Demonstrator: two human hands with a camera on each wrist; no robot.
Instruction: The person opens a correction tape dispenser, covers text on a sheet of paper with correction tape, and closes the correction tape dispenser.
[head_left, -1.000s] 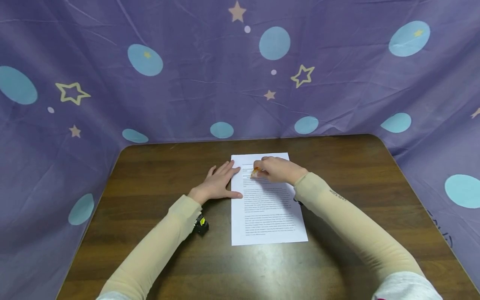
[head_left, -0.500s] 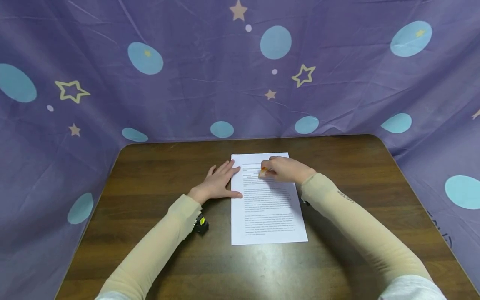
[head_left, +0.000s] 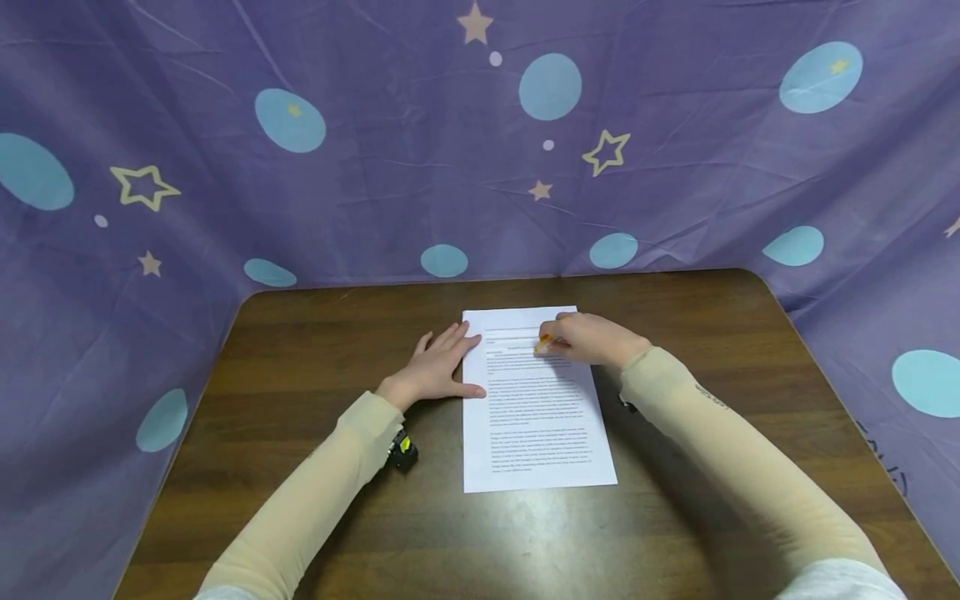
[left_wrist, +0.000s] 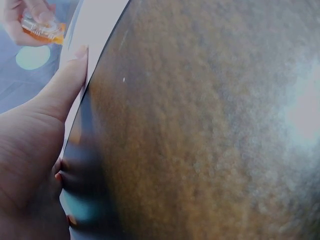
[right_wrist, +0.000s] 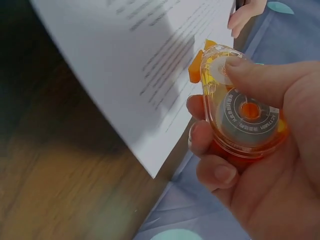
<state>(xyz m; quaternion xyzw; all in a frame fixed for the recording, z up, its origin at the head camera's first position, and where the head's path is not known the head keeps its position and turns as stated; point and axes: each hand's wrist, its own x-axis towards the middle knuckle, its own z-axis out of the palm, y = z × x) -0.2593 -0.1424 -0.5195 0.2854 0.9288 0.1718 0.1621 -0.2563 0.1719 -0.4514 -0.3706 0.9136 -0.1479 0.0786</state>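
Note:
A printed sheet of paper (head_left: 536,450) lies on the brown table. My left hand (head_left: 431,369) rests flat at its left edge, fingers spread, with the thumb (left_wrist: 70,75) and fingertips on the margin. My right hand (head_left: 588,337) grips an orange, clear-cased correction tape dispenser (right_wrist: 247,112) over the upper right part of the text. In the right wrist view the thumb presses on its side and the fingers curl round beneath; its orange tip points to the printed lines. The left wrist view catches the same dispenser (left_wrist: 42,29) at the top left.
The wooden table (head_left: 315,350) extends around the sheet on all sides. A purple curtain (head_left: 375,150) with stars and blue ovals hangs behind and beside it. A small black wrist camera (head_left: 403,452) sits at the left wrist.
My right hand has slid rightward along the upper lines of text with the correction tape dispenser. The left hand and the sheet have stayed in place.

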